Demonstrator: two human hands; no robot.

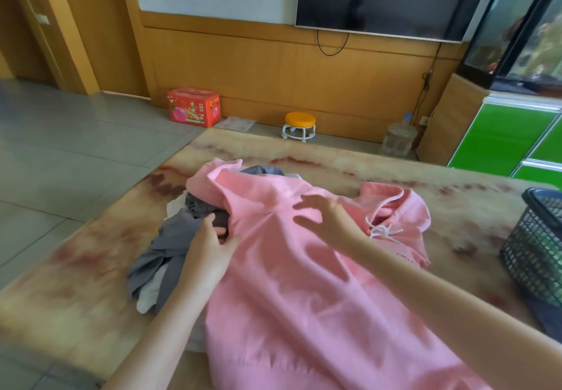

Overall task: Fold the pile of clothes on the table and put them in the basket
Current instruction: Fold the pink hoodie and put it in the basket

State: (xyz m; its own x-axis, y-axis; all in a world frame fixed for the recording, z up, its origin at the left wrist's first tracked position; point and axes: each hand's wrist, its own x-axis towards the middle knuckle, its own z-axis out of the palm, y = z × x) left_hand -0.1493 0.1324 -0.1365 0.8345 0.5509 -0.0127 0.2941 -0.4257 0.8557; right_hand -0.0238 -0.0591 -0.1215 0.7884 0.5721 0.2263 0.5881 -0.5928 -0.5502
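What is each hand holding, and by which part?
The left hand pinches the pink fabric hoodie at its side edge, beside the grey garment. The right hand, fingers spread, holds nothing.

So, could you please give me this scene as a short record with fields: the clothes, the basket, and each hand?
surface: marble-patterned table
top garment: pink drawstring hoodie, spread out, hood to the right
underneath: grey cloth garment and white garment, crumpled
basket: dark plastic mesh basket, right table edge
left hand: at hoodie's left edge, grip unclear
right hand: fingers spread over hoodie
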